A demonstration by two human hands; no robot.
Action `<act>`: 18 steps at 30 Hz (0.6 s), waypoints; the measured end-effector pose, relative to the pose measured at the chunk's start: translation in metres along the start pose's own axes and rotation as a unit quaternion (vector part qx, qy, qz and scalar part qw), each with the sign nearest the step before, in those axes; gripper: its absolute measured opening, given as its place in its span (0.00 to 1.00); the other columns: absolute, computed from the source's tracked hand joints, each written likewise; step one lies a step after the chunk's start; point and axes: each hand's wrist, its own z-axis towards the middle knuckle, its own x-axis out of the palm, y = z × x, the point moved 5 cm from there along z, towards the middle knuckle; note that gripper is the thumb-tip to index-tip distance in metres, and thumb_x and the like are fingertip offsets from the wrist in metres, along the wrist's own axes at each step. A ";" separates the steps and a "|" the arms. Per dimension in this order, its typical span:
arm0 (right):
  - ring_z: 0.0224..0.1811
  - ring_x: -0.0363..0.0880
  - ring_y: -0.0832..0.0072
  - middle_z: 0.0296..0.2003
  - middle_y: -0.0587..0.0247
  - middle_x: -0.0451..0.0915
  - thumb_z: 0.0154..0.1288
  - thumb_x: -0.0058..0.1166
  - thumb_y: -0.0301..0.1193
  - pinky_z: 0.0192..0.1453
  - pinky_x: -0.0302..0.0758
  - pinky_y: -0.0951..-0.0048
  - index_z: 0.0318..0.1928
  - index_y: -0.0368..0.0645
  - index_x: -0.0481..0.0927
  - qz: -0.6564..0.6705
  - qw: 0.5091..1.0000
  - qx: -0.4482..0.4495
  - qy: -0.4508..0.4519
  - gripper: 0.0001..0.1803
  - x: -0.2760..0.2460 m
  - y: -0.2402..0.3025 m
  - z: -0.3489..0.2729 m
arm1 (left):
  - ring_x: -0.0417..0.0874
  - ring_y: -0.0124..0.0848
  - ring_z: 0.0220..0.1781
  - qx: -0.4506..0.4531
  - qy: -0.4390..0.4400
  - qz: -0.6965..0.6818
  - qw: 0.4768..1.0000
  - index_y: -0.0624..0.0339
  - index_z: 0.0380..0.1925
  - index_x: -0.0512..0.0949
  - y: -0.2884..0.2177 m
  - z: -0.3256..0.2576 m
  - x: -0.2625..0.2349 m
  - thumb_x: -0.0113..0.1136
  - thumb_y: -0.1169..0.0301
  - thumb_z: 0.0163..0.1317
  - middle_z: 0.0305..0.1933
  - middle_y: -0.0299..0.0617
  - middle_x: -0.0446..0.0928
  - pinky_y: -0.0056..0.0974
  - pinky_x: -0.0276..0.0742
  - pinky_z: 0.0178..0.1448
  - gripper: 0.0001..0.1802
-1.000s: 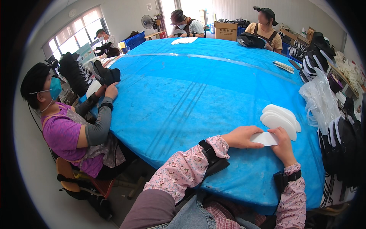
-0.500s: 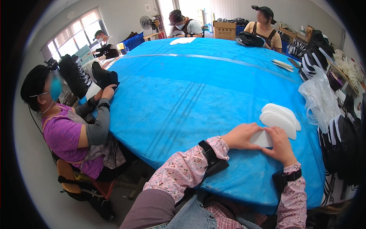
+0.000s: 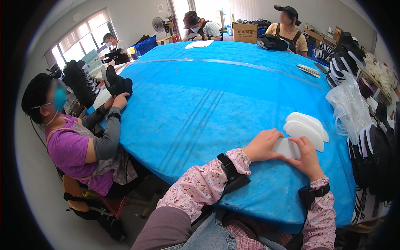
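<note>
Lying between both hands' fingers (image 3: 278, 134): white insole (image 3: 286, 148)

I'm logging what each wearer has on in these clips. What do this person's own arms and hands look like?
Both forearms wear pink floral-print sleeves with gathered cuffs. A black strap-on band with a boxy black unit sits on each wrist. The left hand and right hand are bare: no gloves, and no rings that I can make out.

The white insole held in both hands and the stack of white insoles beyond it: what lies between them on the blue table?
In the head view, only bare blue table cover separates the held insole from the stack of white insoles.
</note>
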 end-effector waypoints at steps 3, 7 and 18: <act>0.44 0.72 0.56 0.40 0.55 0.72 0.43 0.70 0.37 0.47 0.70 0.60 0.50 0.46 0.73 0.012 1.000 0.010 0.007 0.31 0.002 0.000 0.000 | 0.74 0.46 0.49 0.006 0.005 0.002 1.000 0.60 0.46 0.71 -0.001 -0.001 -0.002 0.70 0.54 0.45 0.45 0.49 0.73 0.45 0.70 0.52 0.32; 0.43 0.73 0.56 0.39 0.55 0.73 0.44 0.70 0.37 0.46 0.71 0.61 0.48 0.43 0.72 0.025 1.000 0.012 0.001 0.30 0.002 -0.002 -0.001 | 0.74 0.47 0.48 0.008 0.009 0.002 1.000 0.56 0.51 0.70 -0.005 -0.001 -0.002 0.69 0.55 0.46 0.45 0.49 0.72 0.46 0.69 0.52 0.33; 0.44 0.75 0.57 0.41 0.54 0.75 0.45 0.70 0.41 0.47 0.72 0.62 0.46 0.40 0.71 0.030 0.999 0.023 -0.004 0.31 0.003 -0.004 -0.002 | 0.74 0.44 0.43 0.016 0.034 0.005 0.999 0.45 0.55 0.72 -0.004 -0.001 0.001 0.69 0.54 0.48 0.41 0.46 0.72 0.44 0.69 0.48 0.33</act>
